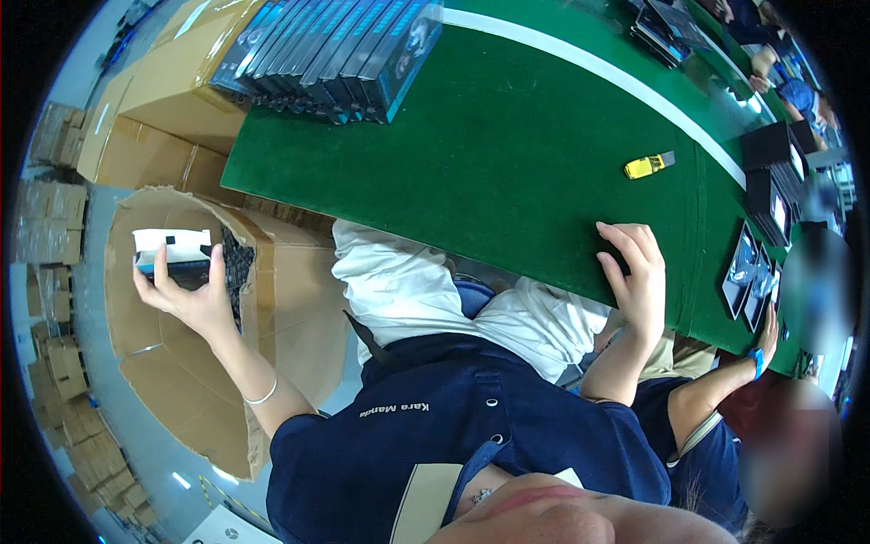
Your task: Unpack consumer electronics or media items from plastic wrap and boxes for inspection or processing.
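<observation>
My left hand [192, 299] is closed around a small dark box [188, 270] with a white flap or inner side [172, 239] showing. It holds this box over a large open carton [163, 363] standing beside the table. Dark packed items [237, 263] are partly visible inside that carton. My right hand [642, 276] rests at the near edge of the green table [507, 136], its fingers loosely curved and apart, with nothing in them. Beyond it lies a yellow utility knife [649, 165].
A row of dark boxes [335, 54] stands at the table's far left, next to another open carton [172, 100]. On the right, a co-worker's hand [768, 335] is by black trays [743, 272], near stacked black boxes [770, 199]. Cartons [63, 218] are piled along the far left.
</observation>
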`<control>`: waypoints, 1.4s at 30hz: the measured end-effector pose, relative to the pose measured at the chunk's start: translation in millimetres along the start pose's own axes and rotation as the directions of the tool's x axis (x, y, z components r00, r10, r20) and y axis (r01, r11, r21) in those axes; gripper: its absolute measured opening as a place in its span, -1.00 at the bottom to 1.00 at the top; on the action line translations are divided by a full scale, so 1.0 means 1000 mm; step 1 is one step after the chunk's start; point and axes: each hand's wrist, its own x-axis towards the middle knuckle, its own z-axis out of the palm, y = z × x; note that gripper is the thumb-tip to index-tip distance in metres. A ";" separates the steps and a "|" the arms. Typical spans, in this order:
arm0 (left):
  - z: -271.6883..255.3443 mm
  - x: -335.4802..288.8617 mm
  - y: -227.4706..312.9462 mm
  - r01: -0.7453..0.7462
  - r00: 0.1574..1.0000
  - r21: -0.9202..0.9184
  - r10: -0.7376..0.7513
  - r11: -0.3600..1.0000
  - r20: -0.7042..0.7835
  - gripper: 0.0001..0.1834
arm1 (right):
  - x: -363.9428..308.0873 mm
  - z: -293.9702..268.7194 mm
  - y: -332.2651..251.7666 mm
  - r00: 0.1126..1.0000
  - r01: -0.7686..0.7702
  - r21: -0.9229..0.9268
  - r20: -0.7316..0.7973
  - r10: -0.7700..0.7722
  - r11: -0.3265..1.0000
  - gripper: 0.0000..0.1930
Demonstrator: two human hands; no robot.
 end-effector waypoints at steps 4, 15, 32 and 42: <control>-0.009 -0.024 -0.018 0.330 0.876 0.367 -0.427 0.870 0.224 -0.09 | 0.003 0.000 0.005 0.999 0.011 0.052 0.040 -0.013 0.999 -0.66; 0.095 0.050 0.160 -0.300 0.924 -0.365 0.363 0.882 0.119 -0.47 | -0.001 0.005 0.008 1.000 -0.017 0.032 0.009 0.017 0.999 -0.70; 0.106 0.037 0.231 -0.281 0.479 -0.765 0.776 0.579 0.411 -0.55 | 0.026 -0.005 0.039 0.961 -0.084 -0.388 -0.274 -0.028 0.918 -0.63; 0.116 0.080 0.270 -0.542 -0.130 -0.731 0.818 0.414 0.560 0.22 | 0.058 -0.002 0.082 0.987 0.125 -0.601 -0.007 -0.162 0.789 -0.75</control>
